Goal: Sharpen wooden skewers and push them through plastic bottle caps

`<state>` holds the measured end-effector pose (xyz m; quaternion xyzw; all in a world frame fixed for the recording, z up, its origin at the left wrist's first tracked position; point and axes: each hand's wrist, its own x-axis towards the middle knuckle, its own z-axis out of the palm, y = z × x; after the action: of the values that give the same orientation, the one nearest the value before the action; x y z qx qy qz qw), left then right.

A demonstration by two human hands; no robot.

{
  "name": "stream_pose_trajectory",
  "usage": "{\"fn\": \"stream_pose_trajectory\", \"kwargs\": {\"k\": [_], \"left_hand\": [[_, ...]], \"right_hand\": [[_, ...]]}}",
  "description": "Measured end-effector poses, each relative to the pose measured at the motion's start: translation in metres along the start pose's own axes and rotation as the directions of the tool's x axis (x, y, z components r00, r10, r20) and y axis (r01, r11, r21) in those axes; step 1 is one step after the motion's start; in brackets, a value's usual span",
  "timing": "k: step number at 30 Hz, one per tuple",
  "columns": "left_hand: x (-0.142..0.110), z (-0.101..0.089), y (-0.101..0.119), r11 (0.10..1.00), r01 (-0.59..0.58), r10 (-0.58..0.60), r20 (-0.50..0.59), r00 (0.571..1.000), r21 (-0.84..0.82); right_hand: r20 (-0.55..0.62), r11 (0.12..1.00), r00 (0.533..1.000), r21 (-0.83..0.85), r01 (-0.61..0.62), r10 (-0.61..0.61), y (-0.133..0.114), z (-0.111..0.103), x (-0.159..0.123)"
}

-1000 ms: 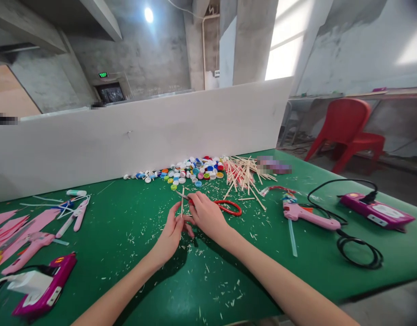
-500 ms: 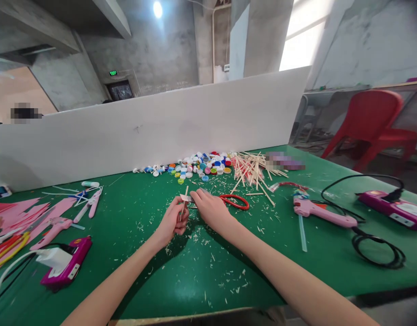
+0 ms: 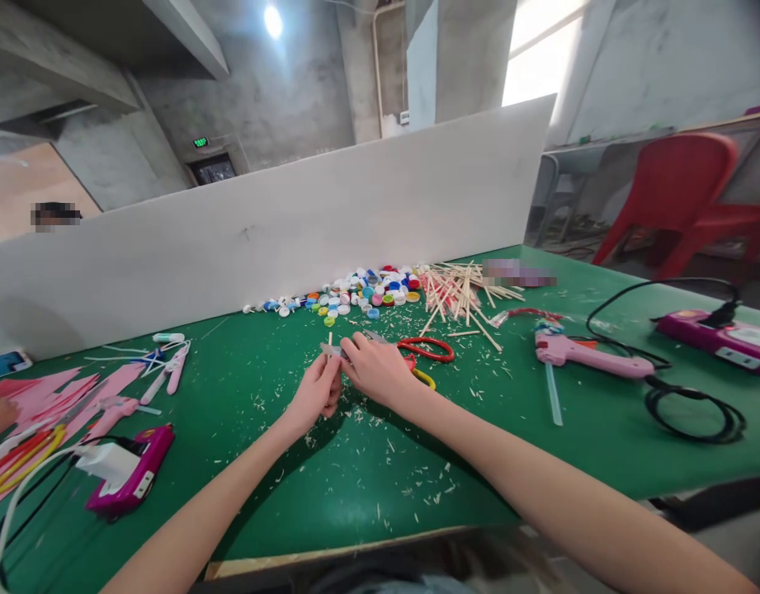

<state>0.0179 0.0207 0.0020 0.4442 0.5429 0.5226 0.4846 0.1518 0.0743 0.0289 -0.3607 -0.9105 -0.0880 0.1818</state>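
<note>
My left hand [image 3: 318,392] pinches a thin wooden stick [image 3: 330,341] and holds it upright over the green table [image 3: 367,487]. Its short top end shows above my fingers. My right hand [image 3: 375,369] is closed on red-handled scissors [image 3: 427,350], whose blades reach the stick at my left fingertips. A second pair of handles, red and yellow [image 3: 420,375], lies just under my right hand. Wood shavings are scattered on the table around both hands.
A pile of coloured bottle caps [image 3: 355,295] and a heap of wooden sticks [image 3: 457,297] lie by the white divider board [image 3: 261,231]. A pink glue gun [image 3: 587,353] with black cable and a magenta box [image 3: 719,338] sit right. Pink paper [image 3: 45,396], another magenta box [image 3: 132,470] sit left.
The stick above my left fingers has become shorter. Both hands stay together at the same spot, and the view has shifted slightly.
</note>
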Motion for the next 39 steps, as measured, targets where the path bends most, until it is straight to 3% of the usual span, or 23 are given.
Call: {"fn": "stream_pose_trajectory", "kwargs": {"k": [13, 27, 39], "left_hand": [[0.004, 0.002, -0.006, 0.990, -0.094, 0.098, -0.039, 0.994, 0.101], [0.006, 0.007, -0.001, 0.983, -0.037, 0.060, -0.127, 0.990, 0.181], [0.014, 0.005, -0.009, 0.962, -0.047, 0.098, -0.179, 0.979, 0.270]], "right_hand": [[0.021, 0.997, 0.999, -0.064, 0.031, -0.030, 0.004, 0.011, 0.006], [0.048, 0.987, 0.995, -0.139, -0.075, 0.082, -0.002, 0.015, 0.006], [0.022, 0.977, 0.990, -0.164, -0.136, 0.142, -0.005, 0.021, 0.007]]}}
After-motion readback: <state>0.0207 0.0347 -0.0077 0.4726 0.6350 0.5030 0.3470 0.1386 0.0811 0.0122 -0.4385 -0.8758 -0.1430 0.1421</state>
